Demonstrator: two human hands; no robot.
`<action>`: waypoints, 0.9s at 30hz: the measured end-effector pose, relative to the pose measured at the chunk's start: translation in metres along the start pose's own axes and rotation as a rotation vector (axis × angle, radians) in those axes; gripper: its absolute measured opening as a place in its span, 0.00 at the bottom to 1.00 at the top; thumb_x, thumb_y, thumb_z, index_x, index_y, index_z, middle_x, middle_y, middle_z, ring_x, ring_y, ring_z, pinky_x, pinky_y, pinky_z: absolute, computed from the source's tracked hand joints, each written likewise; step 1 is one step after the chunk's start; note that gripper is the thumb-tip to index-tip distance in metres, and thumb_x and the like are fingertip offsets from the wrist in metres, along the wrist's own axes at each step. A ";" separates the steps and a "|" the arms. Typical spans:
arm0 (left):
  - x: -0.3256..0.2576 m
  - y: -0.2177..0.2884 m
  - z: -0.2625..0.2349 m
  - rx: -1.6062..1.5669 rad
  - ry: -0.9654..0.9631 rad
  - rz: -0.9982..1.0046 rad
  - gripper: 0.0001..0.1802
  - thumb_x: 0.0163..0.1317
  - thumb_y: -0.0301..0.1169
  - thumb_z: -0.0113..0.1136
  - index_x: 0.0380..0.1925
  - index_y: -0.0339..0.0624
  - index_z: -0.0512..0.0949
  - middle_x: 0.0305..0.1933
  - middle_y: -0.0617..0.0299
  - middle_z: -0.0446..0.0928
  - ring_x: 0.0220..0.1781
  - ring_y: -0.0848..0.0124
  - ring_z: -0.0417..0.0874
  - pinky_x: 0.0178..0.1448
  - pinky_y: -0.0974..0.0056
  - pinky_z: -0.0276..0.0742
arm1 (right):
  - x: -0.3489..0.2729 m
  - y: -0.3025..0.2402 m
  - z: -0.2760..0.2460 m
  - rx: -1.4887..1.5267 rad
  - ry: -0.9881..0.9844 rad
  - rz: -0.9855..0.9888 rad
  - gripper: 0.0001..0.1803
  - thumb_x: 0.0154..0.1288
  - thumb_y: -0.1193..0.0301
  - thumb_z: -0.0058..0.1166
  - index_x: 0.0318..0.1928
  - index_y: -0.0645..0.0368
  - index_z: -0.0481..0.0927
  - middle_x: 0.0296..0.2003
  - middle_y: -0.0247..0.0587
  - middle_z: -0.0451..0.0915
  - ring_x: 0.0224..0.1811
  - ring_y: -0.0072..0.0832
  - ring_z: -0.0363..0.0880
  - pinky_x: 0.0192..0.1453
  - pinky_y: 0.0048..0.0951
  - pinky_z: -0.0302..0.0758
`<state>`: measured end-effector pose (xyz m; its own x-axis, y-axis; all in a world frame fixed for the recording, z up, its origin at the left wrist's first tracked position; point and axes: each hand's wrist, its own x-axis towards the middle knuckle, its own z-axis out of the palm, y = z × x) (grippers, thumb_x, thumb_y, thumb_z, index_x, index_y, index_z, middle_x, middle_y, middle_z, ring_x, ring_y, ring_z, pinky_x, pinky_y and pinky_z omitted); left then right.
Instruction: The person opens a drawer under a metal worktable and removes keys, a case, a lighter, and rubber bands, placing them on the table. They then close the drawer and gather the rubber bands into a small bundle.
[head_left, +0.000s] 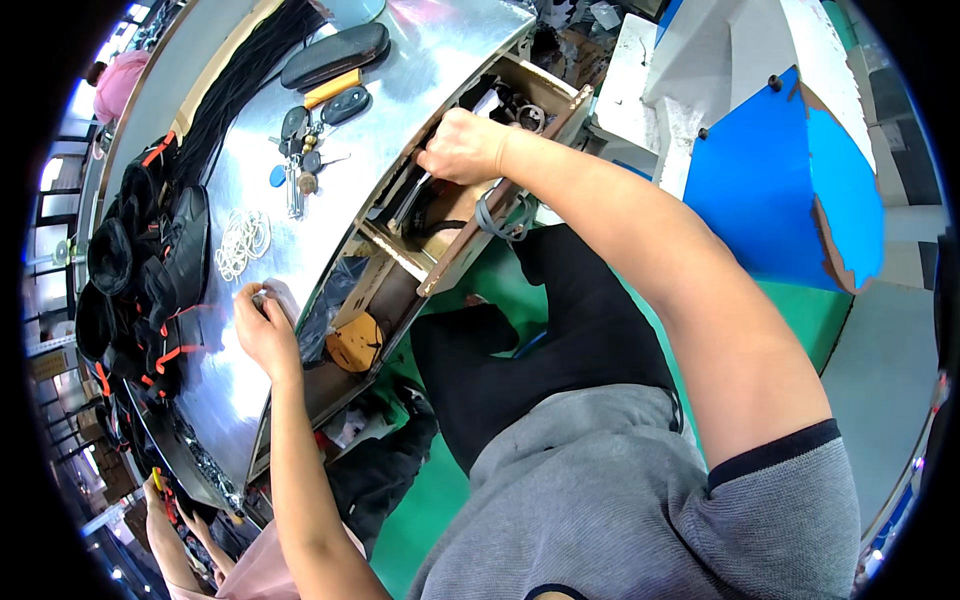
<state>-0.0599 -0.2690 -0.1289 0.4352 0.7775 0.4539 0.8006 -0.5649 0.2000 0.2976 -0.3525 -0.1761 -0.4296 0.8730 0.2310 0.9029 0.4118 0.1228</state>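
My right hand [465, 148] is closed in a fist over an open drawer [462, 255]. A slim, pale object [410, 203] lies just below its fingers; I cannot make out whether the fist grips it. Near the front edge of the metal tabletop [225, 360], my left hand [266, 335] has its fingers curled round something small, mostly hidden by them. Beyond that hand lies a heap of white elastic loops [243, 243]. A bunch of keys [296, 160] rests farther along the table. Grey cord [505, 217] hangs in coils over the drawer's front.
Black shoes [180, 255] with orange trim pile along the far left. Black laces [245, 75], a dark case [335, 57] and an orange lighter-like bar [333, 88] lie farther up. A second drawer holds a round orange-yellow piece [355, 343]. Another person's arms [180, 540] show at lower left.
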 end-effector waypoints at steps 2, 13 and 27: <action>0.000 0.002 0.000 -0.011 0.000 -0.004 0.09 0.59 0.23 0.51 0.40 0.36 0.74 0.37 0.50 0.75 0.40 0.52 0.76 0.46 0.55 0.70 | 0.000 0.000 0.002 0.004 0.032 -0.001 0.04 0.50 0.71 0.53 0.26 0.55 0.79 0.21 0.40 0.81 0.28 0.37 0.84 0.32 0.35 0.77; -0.002 0.000 0.001 -0.069 0.042 0.006 0.11 0.58 0.24 0.51 0.41 0.33 0.74 0.34 0.49 0.76 0.37 0.54 0.77 0.45 0.56 0.71 | 0.003 0.002 0.018 0.054 0.077 -0.082 0.06 0.45 0.70 0.56 0.26 0.56 0.76 0.16 0.36 0.78 0.23 0.34 0.82 0.26 0.36 0.74; -0.004 0.032 -0.060 -0.975 -0.232 -0.405 0.06 0.65 0.25 0.54 0.40 0.42 0.68 0.32 0.66 0.70 0.31 0.79 0.69 0.37 0.72 0.66 | -0.013 -0.026 -0.012 0.580 -0.014 0.772 0.11 0.57 0.64 0.60 0.33 0.59 0.82 0.33 0.50 0.83 0.40 0.47 0.82 0.42 0.44 0.77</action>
<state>-0.0602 -0.3065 -0.0724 0.3610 0.9315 0.0438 0.2740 -0.1509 0.9498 0.2798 -0.3773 -0.1706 0.2817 0.9588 0.0364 0.8036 -0.2150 -0.5550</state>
